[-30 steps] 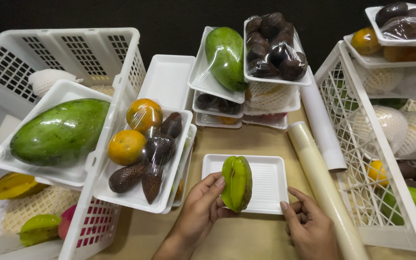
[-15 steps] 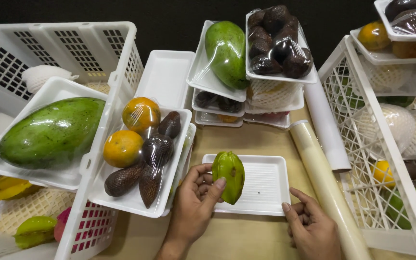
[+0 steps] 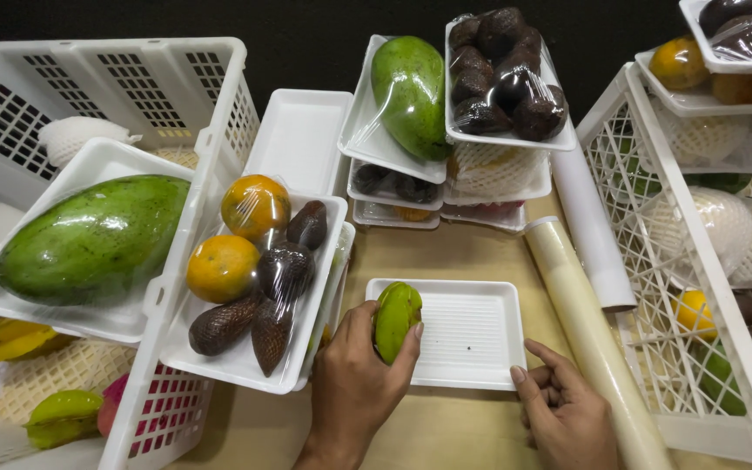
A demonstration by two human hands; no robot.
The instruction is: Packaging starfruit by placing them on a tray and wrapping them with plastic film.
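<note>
I look down on a tan table (image 3: 472,252) crowded with fruit trays. My left hand (image 3: 354,383) is wrapped around a green starfruit (image 3: 396,318), thumb on its right side, holding it upright over the left edge of an empty white foam tray (image 3: 472,335) that lies flat at the centre. My right hand (image 3: 565,409) rests at the tray's lower right corner, fingers loosely curled and holding nothing, fingertips touching the rim.

Just left of the starfruit sits a wrapped tray (image 3: 245,361) of two oranges (image 3: 237,239) and dark brown scaly fruits (image 3: 258,300), leaning on a white basket (image 3: 89,96). Beside it, a large green mango (image 3: 89,239) lies on its own wrapped tray.

Behind the empty tray stand stacks of wrapped trays: one topped with a mango (image 3: 411,91), one with dark fruits (image 3: 502,74). A bare tray (image 3: 298,139) lies to their left.

Two rolls of film (image 3: 585,296) lie right of the centre tray, against a second white basket (image 3: 672,287) holding more fruit.
</note>
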